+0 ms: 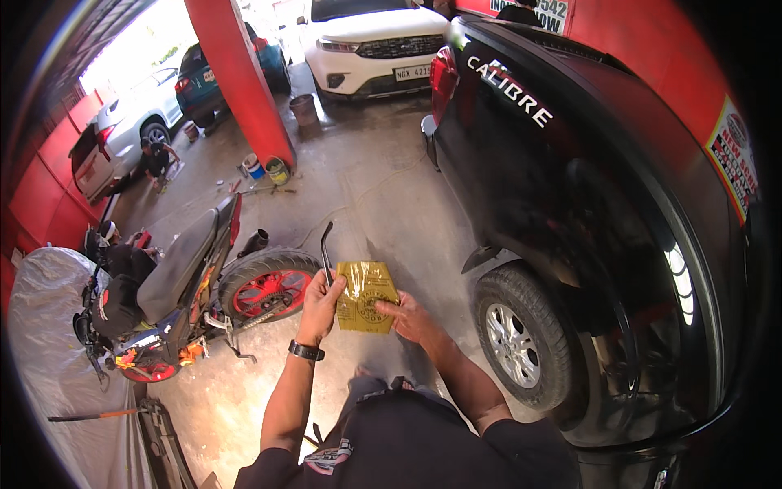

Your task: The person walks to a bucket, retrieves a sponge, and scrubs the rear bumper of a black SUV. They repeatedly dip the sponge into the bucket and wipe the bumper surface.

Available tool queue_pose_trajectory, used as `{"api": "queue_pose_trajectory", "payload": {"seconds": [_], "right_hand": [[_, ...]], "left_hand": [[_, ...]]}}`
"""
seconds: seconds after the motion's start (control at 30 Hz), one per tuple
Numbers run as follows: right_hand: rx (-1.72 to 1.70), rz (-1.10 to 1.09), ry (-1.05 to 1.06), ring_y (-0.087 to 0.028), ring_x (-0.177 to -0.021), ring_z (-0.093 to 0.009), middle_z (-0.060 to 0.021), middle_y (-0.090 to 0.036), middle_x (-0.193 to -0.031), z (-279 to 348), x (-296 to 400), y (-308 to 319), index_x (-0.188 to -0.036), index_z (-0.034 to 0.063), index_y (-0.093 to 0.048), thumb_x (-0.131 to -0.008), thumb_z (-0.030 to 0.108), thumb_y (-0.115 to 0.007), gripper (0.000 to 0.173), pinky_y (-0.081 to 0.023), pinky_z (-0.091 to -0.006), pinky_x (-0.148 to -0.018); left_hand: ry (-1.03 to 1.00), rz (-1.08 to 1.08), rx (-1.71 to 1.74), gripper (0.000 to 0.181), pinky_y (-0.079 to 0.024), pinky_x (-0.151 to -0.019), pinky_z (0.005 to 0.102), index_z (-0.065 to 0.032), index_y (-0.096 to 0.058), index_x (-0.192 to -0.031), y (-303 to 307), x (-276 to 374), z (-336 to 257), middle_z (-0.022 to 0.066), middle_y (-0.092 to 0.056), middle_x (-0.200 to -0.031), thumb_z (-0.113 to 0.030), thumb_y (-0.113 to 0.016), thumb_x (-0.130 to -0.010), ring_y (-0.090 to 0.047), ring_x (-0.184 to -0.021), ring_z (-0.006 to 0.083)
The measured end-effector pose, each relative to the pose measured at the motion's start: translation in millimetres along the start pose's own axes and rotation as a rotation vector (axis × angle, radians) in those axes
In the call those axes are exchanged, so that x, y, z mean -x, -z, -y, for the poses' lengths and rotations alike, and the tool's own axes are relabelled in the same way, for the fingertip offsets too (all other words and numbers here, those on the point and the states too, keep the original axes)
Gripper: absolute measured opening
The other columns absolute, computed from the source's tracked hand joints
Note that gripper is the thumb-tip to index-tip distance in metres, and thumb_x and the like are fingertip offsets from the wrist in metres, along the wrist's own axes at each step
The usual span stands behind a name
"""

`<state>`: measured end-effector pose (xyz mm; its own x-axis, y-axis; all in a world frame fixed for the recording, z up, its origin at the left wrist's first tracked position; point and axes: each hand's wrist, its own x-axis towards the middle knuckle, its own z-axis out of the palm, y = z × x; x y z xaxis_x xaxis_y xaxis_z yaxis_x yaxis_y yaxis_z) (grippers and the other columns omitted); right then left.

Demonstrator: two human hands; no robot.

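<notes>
Between both hands is a flat, glossy yellow-gold packet (pixel 354 305) bearing dark print and a round emblem. My left hand (pixel 319 305) pinches its left edge, thumb on the front. The same hand also holds a thin black piece with a hooked end (pixel 327 250), which resembles an eyeglass temple; its lower end is hidden by my fingers. At the packet's right side my right hand (pixel 416 318) grips the edge, its thumb lying across the emblem. A black wristwatch (pixel 306 350) is on my left wrist.
A motorcycle (pixel 183 275) stands left, a black pickup (pixel 550 202) close on the right. Ahead are a red pillar (pixel 238 79), buckets (pixel 277 171) and a white car (pixel 376 49). One person (pixel 156 162) crouches beside another car; another (pixel 128 250) is behind the motorcycle.
</notes>
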<state>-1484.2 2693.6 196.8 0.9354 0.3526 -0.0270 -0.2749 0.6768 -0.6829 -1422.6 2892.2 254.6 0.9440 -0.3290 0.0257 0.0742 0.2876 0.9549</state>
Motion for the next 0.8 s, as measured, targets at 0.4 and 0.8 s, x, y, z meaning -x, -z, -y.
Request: {"api": "queue_pose_trajectory", "payload": {"seconds": [0.4, 0.8], "right_hand": [[-0.044, -0.202, 0.126, -0.066, -0.076, -0.009, -0.0017, -0.069, -0.093, 77, -188, 64, -0.105, 0.0073, -0.063, -0.093, 0.016, -0.069, 0.015, -0.055, -0.0250, -0.064], [0.535, -0.490, 0.231, -0.063, -0.083, -0.009, -0.0013, -0.063, -0.095, 149, -379, 81, -0.117, 0.0071, -0.055, -0.091, 0.013, -0.071, 0.031, -0.050, -0.0216, -0.060]], "left_hand": [[0.011, -0.002, 0.080, 0.010, -0.044, -0.057, 0.0193, -0.0104, -0.053, -0.099, 65, -216, 13, -0.0061, -0.059, -0.080, -0.014, -0.062, -0.099, -0.054, -0.066, 0.0021], [0.022, 0.023, -0.047, 0.024, -0.050, -0.063, 0.0211, -0.0078, -0.053, -0.099, 135, -389, 5, -0.0012, -0.068, -0.086, 0.000, -0.072, -0.086, -0.062, -0.073, 0.0038]]}}
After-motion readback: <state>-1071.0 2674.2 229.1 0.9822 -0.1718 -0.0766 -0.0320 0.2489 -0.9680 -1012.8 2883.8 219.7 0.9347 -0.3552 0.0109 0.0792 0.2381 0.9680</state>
